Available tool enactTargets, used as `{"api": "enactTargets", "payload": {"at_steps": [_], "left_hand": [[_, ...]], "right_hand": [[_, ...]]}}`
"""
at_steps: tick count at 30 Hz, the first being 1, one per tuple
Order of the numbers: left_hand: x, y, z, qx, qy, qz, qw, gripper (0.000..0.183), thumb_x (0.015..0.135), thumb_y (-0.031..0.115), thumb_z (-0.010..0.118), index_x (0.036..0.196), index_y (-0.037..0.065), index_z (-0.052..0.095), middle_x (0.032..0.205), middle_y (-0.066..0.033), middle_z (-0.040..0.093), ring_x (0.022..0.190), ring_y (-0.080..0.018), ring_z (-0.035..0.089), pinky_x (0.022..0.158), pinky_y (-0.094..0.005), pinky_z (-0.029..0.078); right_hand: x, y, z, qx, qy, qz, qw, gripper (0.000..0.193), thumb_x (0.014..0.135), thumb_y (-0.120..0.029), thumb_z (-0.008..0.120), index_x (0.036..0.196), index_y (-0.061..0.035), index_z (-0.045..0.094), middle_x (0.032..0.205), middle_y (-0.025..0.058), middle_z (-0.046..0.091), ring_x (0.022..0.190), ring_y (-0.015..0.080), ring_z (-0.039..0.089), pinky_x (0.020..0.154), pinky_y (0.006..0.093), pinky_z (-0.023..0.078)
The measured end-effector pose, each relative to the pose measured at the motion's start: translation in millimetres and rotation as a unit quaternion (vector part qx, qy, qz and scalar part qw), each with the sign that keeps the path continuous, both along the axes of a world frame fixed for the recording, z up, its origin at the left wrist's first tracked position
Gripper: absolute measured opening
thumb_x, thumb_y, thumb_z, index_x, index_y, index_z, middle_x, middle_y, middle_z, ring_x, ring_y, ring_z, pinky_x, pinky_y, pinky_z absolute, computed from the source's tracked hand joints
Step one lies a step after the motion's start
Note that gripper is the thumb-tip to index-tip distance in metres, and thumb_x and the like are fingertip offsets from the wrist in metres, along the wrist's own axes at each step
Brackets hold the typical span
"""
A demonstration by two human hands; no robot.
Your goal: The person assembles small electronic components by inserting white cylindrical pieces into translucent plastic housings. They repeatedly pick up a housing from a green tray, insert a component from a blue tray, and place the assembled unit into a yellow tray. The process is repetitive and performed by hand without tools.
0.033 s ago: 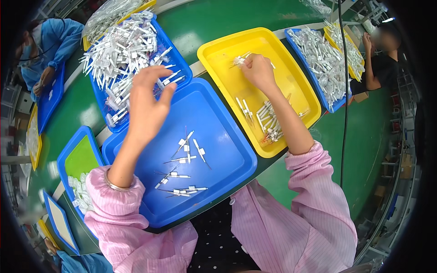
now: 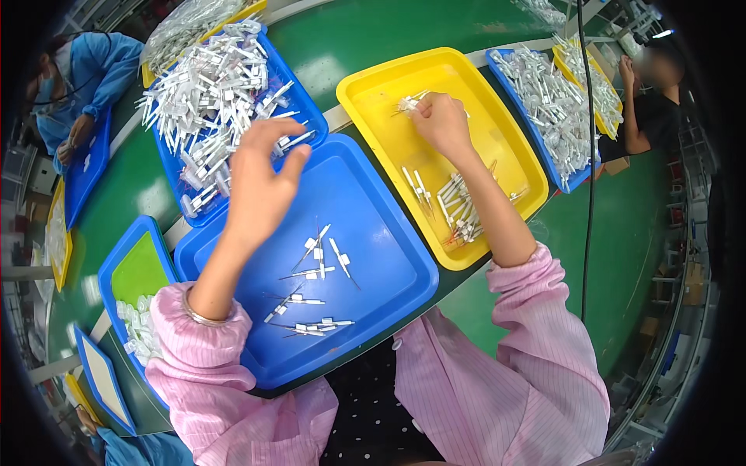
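Observation:
My left hand [image 2: 264, 182] hovers over the near right corner of a blue tray [image 2: 309, 109] heaped with white wired pieces [image 2: 206, 85]. Its thumb and fingers are apart, and nothing shows between them. My right hand [image 2: 443, 124] reaches into the far part of a yellow tray [image 2: 396, 136], with fingertips pinched on a small bunch of white pieces with thin wires [image 2: 409, 102]. More such pieces [image 2: 462, 210] lie at that tray's near end. In front of me, a large blue tray [image 2: 365, 202] holds several scattered white wired pieces [image 2: 315, 248].
A blue tray of bagged white pieces [image 2: 544, 109] stands right of the yellow one. At the left, a small blue tray [image 2: 148, 260] holds clear plastic bits [image 2: 138, 330]. A black cable [image 2: 589, 194] hangs at the right. Co-workers sit at far left and far right.
My left hand has shifted slightly right and toward me. The right hand stays in place.

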State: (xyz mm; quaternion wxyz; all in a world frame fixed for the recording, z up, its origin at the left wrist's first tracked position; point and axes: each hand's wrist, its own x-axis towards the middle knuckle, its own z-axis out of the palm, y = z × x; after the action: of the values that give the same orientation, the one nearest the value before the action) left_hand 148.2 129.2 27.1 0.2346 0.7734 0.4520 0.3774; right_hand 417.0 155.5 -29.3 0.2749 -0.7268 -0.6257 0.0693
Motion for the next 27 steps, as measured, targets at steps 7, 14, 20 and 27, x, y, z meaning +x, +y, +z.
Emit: {"api": "enactTargets", "payload": {"at_steps": [7, 14, 20, 27], "left_hand": [[36.8, -35.1, 5.7, -0.353, -0.355, -0.081, 0.862, 0.042, 0.077, 0.01, 0.067, 0.112, -0.006, 0.05, 0.102, -0.0153, 0.058, 0.094, -0.0165, 0.056, 0.082, -0.0281, 0.045], [27.1, -73.4, 19.9, -0.293, -0.415, -0.111, 0.854, 0.033, 0.08, -0.004, 0.059, 0.111, -0.007, 0.049, 0.101, -0.0124, 0.057, 0.094, -0.0158, 0.056, 0.082, -0.0271, 0.046], [-9.1, -94.4, 29.2, -0.193, -0.345, -0.075, 0.916, 0.037, 0.075, -0.008, 0.061, 0.112, -0.006, 0.052, 0.097, -0.0095, 0.054, 0.09, -0.0157, 0.055, 0.083, -0.0272, 0.045], [-32.1, -116.7, 25.3, -0.13, -0.184, -0.066, 0.972, 0.039, 0.072, -0.003, 0.066, 0.11, -0.002, 0.056, 0.094, -0.0114, 0.056, 0.084, -0.0163, 0.056, 0.076, -0.0271, 0.046]], "right_hand": [[-58.2, -84.1, 58.9, 0.245, 0.058, 0.21, 0.945, 0.016, 0.065, 0.0, 0.065, 0.079, 0.0004, 0.057, 0.071, 0.0113, 0.055, 0.058, 0.0251, 0.056, 0.049, 0.0335, 0.044], [-86.4, -112.4, 62.6, 0.373, 0.012, 0.289, 0.881, 0.02, 0.064, 0.001, 0.068, 0.081, 0.0036, 0.056, 0.075, 0.0126, 0.056, 0.057, 0.0234, 0.054, 0.045, 0.03, 0.042], [-90.3, -132.0, 88.8, 0.247, 0.246, 0.304, 0.887, 0.021, 0.064, 0.0, 0.069, 0.082, 0.002, 0.058, 0.086, 0.0166, 0.057, 0.072, 0.0252, 0.055, 0.062, 0.0306, 0.043], [-110.9, -130.0, 97.7, 0.201, 0.102, 0.39, 0.893, 0.028, 0.056, -0.005, 0.071, 0.083, -0.0012, 0.062, 0.084, 0.0104, 0.056, 0.08, 0.0293, 0.052, 0.071, 0.0375, 0.042]]}}
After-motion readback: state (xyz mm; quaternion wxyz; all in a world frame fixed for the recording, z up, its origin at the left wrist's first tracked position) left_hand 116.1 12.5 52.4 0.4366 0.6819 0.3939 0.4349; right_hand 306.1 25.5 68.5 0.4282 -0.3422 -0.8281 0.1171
